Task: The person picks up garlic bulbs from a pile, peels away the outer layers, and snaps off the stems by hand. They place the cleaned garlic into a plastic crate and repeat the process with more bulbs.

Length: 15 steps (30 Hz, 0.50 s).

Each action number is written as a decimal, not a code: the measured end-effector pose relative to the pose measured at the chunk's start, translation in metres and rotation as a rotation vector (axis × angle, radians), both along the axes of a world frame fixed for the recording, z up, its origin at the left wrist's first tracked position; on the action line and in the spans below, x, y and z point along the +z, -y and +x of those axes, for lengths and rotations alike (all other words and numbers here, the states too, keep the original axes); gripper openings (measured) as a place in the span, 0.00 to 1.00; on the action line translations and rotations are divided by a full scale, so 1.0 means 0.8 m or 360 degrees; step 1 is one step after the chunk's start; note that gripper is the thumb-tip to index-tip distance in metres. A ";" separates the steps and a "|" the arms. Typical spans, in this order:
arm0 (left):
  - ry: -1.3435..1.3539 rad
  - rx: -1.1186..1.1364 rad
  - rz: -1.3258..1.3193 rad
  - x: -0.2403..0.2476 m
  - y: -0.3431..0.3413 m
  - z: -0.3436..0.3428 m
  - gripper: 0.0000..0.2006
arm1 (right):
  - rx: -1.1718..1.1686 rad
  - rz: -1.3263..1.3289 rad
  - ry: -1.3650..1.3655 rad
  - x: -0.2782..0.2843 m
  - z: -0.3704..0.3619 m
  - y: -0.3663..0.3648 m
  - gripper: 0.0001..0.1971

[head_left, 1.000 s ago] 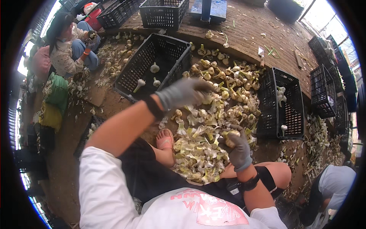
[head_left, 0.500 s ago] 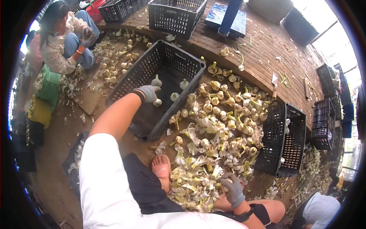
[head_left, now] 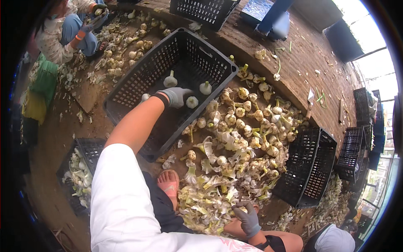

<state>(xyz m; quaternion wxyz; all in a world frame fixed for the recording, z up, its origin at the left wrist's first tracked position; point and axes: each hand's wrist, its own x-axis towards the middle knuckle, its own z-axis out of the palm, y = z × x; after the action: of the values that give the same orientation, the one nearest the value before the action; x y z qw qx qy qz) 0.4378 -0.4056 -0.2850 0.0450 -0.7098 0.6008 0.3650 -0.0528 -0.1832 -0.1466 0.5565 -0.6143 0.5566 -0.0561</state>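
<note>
My left hand (head_left: 175, 96), in a grey glove, is inside a black slatted crate (head_left: 166, 140). Its fingers stretch out flat with nothing gripped. Around it on the crate floor lie several trimmed white garlic bulbs: one garlic bulb (head_left: 170, 80) just beyond the hand, another garlic bulb (head_left: 192, 102) by the fingertips, a third garlic bulb (head_left: 205, 87) farther right, and one partly hidden beside my wrist. My right hand (head_left: 247, 220), also gloved, is low over the peelings near my knee. Its fingers are curled closed; what they hold, if anything, is hidden.
Untrimmed garlic and loose husks (head_left: 210, 206) spread right of the crate. Two upright black crates (head_left: 300, 168) stand beyond them. A crate of white bulbs (head_left: 79, 172) sits at my left. A flat-bladed tool (head_left: 310, 101) lies on the raised boards. Another person (head_left: 69, 38) works at the far left.
My left hand has moved right within the crate, with its fingers now stretched out. A bulb now shows left of my wrist. My right hand remains low, still curled. The whole view has shifted.
</note>
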 end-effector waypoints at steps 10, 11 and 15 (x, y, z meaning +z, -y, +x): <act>-0.0198 0.0244 0.0017 0.049 0.008 -0.020 0.15 | -0.0467 0.0429 0.0121 0.031 0.036 -0.001 0.11; -0.0285 0.0434 -0.0057 0.073 0.013 -0.025 0.13 | -0.0445 0.0408 0.0110 0.036 0.036 -0.002 0.11; -0.1179 0.0827 -0.0395 0.159 0.015 -0.047 0.10 | -0.0191 -0.0093 -0.0004 0.018 0.009 -0.023 0.13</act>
<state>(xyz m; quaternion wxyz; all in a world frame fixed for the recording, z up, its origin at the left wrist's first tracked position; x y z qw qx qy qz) 0.4002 -0.4178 -0.1575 -0.3506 -0.6587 0.4179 0.5183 -0.0453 -0.1649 -0.1322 0.5332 -0.5958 0.5914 -0.1048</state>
